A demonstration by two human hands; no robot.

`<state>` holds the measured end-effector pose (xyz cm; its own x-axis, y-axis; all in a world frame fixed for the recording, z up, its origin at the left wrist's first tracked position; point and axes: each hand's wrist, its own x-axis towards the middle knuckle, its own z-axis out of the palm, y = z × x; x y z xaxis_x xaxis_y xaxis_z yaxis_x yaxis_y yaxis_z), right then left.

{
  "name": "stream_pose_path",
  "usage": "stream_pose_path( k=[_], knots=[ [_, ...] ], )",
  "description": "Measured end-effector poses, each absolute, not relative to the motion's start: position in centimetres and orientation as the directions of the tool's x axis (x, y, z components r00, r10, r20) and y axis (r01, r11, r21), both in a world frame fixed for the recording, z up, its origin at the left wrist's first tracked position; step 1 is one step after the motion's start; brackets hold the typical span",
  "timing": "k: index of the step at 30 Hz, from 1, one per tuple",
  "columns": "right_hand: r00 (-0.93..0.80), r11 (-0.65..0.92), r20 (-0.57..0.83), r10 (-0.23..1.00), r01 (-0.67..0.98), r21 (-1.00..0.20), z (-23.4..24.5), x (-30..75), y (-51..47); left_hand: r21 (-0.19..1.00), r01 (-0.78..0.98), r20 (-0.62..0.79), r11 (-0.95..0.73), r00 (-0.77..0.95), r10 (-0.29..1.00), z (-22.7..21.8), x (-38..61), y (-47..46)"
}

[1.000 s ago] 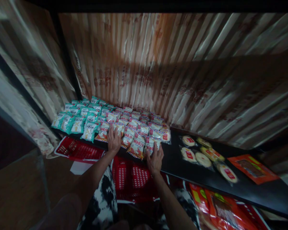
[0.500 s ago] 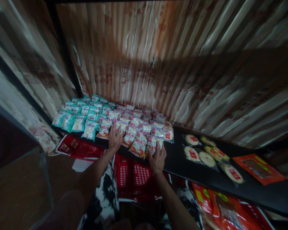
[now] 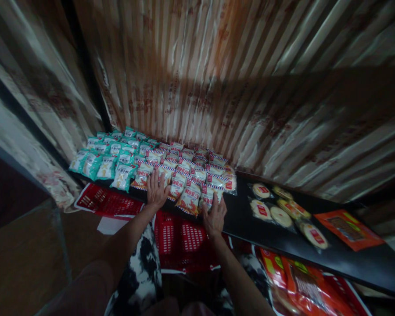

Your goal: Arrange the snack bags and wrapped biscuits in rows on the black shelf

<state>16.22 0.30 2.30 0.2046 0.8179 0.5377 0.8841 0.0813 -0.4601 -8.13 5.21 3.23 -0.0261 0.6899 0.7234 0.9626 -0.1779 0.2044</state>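
Rows of small white-and-orange snack packets (image 3: pixel 189 198) with striped tops lie on a black shelf (image 3: pixel 240 215). My left hand (image 3: pixel 157 191) rests on the front row, fingers spread and lying over a packet. At the right end of that row, my right hand (image 3: pixel 214 216) touches a front packet (image 3: pixel 208 196) with its fingers apart. Neither hand lifts anything. Teal snack packets (image 3: pixel 123 175) stand in rows to the left of the striped ones.
Round wrapped pastries (image 3: pixel 281 217) and an orange packet (image 3: pixel 349 229) lie farther right on the shelf. Below its front edge are red baskets (image 3: pixel 181 245), with orange packages (image 3: pixel 303 281) at right. Corrugated sheeting (image 3: pixel 197 87) rises behind; a dark post (image 3: pixel 88 66) stands at left.
The whole view has shifted slightly. Both hands stay at the front row of striped packets, with almost the same pose, and no packet has visibly changed place.
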Motion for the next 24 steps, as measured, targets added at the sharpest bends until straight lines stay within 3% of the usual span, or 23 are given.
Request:
stream_pose_path(
  k=[6,14,24],
  knots=[
    [0.191,0.098,0.56,0.806,0.89,-0.446,2.4,16.2,0.2,0.19,0.958,0.724,-0.215,0.011,0.69,3.6,-7.8,4.5],
    [0.174,0.128,0.573,0.801,0.885,-0.448,2.4,16.4,0.1,0.266,0.932,0.723,-0.246,-0.024,0.691,3.6,-7.8,4.4],
    [0.192,0.123,0.588,0.786,0.883,-0.453,2.4,16.5,0.1,0.228,0.932,0.733,-0.282,0.026,0.679,3.6,-7.8,3.0]
  ],
)
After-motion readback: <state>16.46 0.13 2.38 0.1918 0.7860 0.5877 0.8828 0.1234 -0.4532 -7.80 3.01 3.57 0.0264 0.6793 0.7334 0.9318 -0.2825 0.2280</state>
